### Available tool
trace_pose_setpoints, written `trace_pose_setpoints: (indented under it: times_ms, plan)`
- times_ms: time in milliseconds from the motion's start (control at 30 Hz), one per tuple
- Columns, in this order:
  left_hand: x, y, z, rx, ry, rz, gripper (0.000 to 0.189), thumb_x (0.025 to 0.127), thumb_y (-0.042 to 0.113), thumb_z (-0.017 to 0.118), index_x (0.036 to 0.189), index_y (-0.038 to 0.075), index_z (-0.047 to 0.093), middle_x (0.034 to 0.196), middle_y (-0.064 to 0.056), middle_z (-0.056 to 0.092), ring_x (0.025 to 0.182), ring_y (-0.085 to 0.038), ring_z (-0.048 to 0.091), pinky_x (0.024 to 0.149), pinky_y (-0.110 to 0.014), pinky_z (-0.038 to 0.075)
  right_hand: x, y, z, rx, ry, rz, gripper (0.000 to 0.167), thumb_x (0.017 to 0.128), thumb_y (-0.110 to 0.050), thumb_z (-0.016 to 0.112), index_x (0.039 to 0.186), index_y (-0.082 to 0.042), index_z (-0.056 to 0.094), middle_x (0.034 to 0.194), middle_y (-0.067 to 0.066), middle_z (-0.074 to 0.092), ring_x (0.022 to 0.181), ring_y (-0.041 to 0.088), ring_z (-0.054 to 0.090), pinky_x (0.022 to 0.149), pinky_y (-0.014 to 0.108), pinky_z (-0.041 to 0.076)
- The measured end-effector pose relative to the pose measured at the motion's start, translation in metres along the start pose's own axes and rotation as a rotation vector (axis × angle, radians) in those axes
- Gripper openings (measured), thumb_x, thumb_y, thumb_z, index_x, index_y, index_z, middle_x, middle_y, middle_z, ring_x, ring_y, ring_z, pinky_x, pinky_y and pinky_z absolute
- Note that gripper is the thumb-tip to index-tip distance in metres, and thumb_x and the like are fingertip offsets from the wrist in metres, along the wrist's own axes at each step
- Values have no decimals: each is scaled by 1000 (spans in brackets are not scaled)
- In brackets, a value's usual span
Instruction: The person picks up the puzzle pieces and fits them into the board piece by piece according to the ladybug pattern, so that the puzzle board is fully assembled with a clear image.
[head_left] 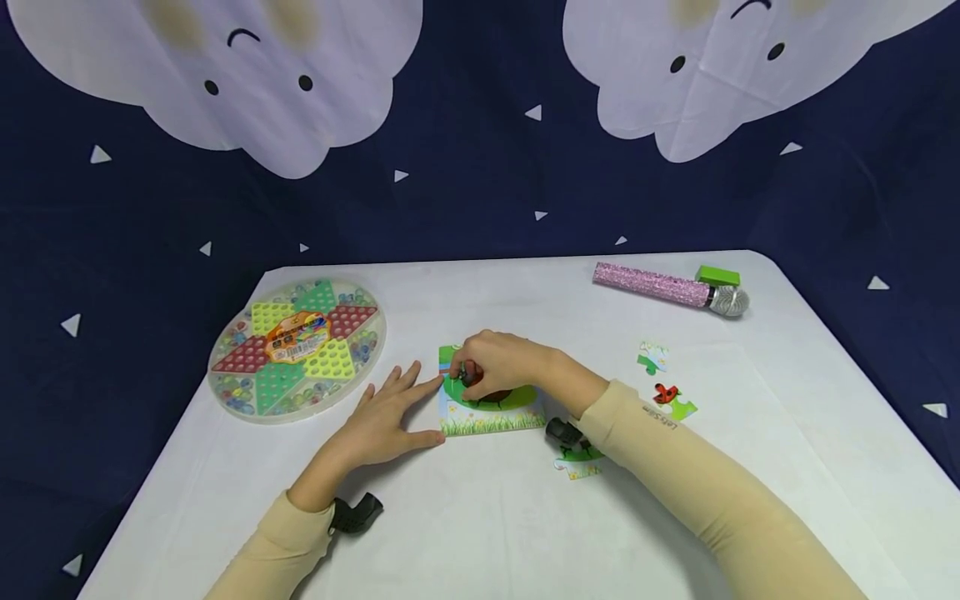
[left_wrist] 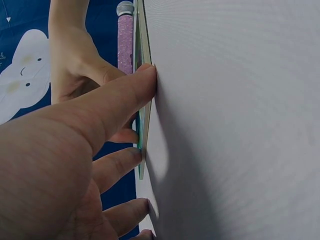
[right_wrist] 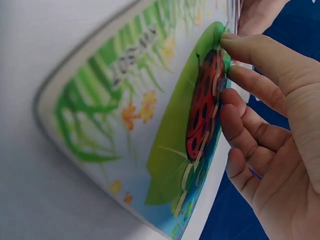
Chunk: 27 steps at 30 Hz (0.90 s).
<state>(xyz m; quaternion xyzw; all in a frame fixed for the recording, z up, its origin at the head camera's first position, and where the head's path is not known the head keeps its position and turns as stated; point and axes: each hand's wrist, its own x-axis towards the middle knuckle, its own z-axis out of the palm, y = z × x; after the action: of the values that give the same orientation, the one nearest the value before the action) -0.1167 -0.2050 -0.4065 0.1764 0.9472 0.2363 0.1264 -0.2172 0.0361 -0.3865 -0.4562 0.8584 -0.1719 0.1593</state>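
Observation:
A ladybug jigsaw puzzle (head_left: 491,425) in a flat tray lies mid-table, its grassy lower border and red spotted ladybug (right_wrist: 202,105) showing. My right hand (head_left: 504,363) reaches over its left part, thumb and fingertips pinching a puzzle piece (head_left: 470,374) with green and dark markings, right at the board's surface. The palm hides much of the upper picture. Along the tray's left edge, my left hand (head_left: 386,425) lies with fingers spread, the thumb (left_wrist: 125,90) and index fingertip touching the rim. Partly under the right forearm is a loose puzzle piece (head_left: 581,468).
Two more loose pieces, a white-and-green one (head_left: 652,358) and one with a red ladybug (head_left: 673,402), lie to the right. A round marble board game (head_left: 300,350) sits at left. Far right are a pink glitter microphone (head_left: 652,283) and a green block (head_left: 717,276).

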Motion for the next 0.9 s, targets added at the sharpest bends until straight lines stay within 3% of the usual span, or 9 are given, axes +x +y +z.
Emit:
trace_pose_setpoints:
  times_ms: [133, 267, 367, 533, 900]
  plan:
    - [0, 0, 1, -6, -4, -7, 86, 93, 53, 80, 166, 23, 45, 178, -22, 22, 164, -55, 15, 122, -85, 11, -5, -2, -6, 19, -22, -17, 39, 97, -33, 82, 130, -13, 77, 104, 1, 74, 86, 9, 64, 82, 28, 56]
    - [0, 0, 0, -3, -2, -5, 87, 93, 52, 81, 166, 23, 44, 178, -22, 22, 164, -55, 15, 123, -84, 11, -13, -4, -16, 30, -13, -14, 41, 100, -35, 79, 136, -15, 75, 120, 4, 74, 106, 16, 69, 98, 37, 59]
    - [0, 0, 0, 3, -2, -3, 87, 93, 53, 80, 166, 23, 44, 178, -22, 22, 163, -55, 16, 122, -85, 11, -20, -4, -25, 37, 4, -1, 41, 101, -34, 77, 137, -14, 73, 123, 6, 74, 113, 20, 70, 103, 41, 59]
    - [0, 1, -1, 5, -2, -5, 87, 92, 52, 81, 166, 23, 44, 177, -23, 23, 163, -55, 16, 123, -84, 11, -37, 2, -37, 52, 25, 31, 42, 101, -31, 77, 137, -11, 73, 115, 8, 75, 104, 21, 71, 95, 38, 59]
    - [0, 2, 0, 1, -1, -14, 88, 91, 52, 82, 166, 24, 44, 178, -21, 23, 164, -54, 15, 124, -83, 10, -75, 19, -49, 81, 80, 81, 42, 98, -26, 79, 136, -10, 73, 112, 8, 75, 101, 20, 69, 89, 39, 57]
